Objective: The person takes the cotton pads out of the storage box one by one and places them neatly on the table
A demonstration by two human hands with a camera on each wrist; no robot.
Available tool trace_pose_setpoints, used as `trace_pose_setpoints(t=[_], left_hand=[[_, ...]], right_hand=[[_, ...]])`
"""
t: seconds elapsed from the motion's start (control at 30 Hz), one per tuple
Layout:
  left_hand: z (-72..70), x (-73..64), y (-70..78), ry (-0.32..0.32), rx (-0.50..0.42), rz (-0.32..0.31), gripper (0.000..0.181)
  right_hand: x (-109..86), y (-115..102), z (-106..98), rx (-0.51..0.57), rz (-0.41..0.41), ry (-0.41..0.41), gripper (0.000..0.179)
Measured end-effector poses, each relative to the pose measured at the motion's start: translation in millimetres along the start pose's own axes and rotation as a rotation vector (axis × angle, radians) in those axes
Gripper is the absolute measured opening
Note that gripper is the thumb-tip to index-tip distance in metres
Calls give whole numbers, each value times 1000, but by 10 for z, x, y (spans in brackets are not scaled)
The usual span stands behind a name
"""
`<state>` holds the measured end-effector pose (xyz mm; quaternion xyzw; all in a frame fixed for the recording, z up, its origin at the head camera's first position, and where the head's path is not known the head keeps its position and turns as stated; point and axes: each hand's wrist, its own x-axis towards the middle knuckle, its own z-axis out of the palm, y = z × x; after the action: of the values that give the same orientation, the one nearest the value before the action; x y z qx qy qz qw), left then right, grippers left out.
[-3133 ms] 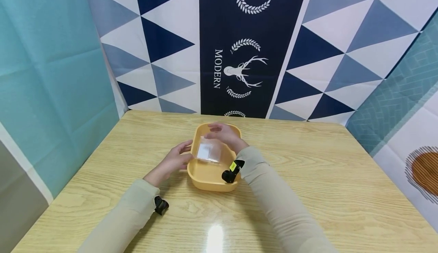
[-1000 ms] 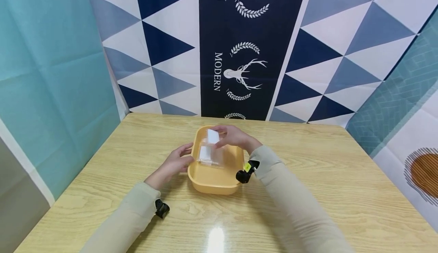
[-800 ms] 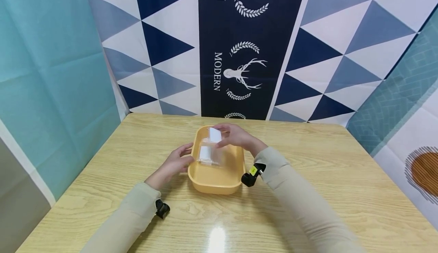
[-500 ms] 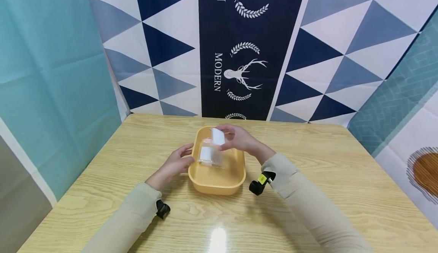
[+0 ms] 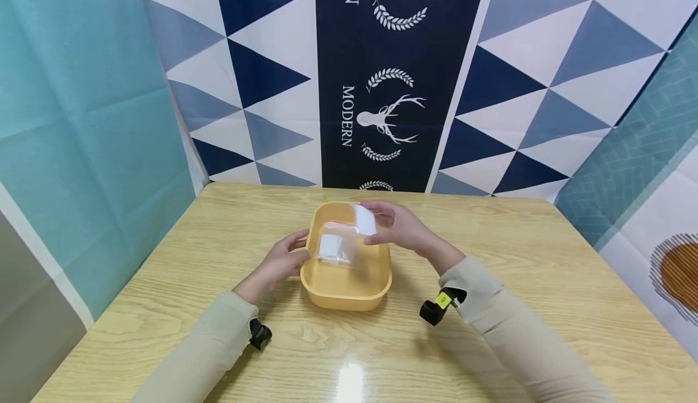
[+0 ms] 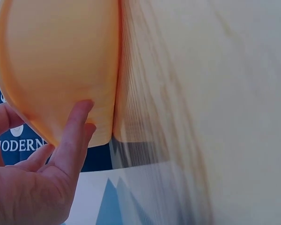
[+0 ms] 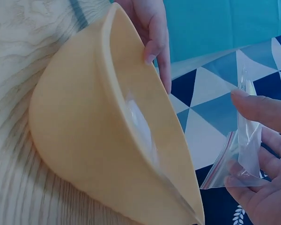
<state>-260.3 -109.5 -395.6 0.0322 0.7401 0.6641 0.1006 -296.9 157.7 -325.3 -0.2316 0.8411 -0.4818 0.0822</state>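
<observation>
A yellow plastic basin (image 5: 349, 301) stands on the wooden table. At its left side my left hand (image 5: 280, 262) holds the rim, a digit over the edge and fingertips (image 6: 86, 105) against the outer wall. My right hand (image 5: 403, 230), above the basin's far right part, pinches a clear zip-lock bag (image 7: 247, 145) with a flat white piece (image 5: 365, 220) in it. The bag's red-striped seal (image 7: 220, 159) shows in the right wrist view. Inside the basin lies another clear bag with a white piece (image 5: 329, 246).
The wooden table (image 5: 491, 306) spreads around the basin. A patterned cloth (image 5: 272, 82) hangs behind its far edge, with a turquoise cloth (image 5: 93, 118) at the left. Each sleeve carries a black wrist camera (image 5: 434, 312).
My right hand has reached into the basin, taken hold of a bag with a white piece, and lifted it up and to the right. My left hand stays at the rim.
</observation>
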Motion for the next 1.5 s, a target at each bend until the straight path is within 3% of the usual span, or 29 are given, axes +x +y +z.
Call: trace_pose_setpoints(t=[0.63, 1.0, 1.5], left_hand=[[-21, -1, -8, 10, -9, 1, 60], [-13, -14, 4, 24, 0, 4, 59], [-6, -9, -2, 23, -6, -5, 60]], right_hand=[[-262, 164, -280, -4, -6, 88, 72], [-340, 341, -433, -35, 34, 124, 72], [-308, 779, -421, -85, 69, 119, 69]])
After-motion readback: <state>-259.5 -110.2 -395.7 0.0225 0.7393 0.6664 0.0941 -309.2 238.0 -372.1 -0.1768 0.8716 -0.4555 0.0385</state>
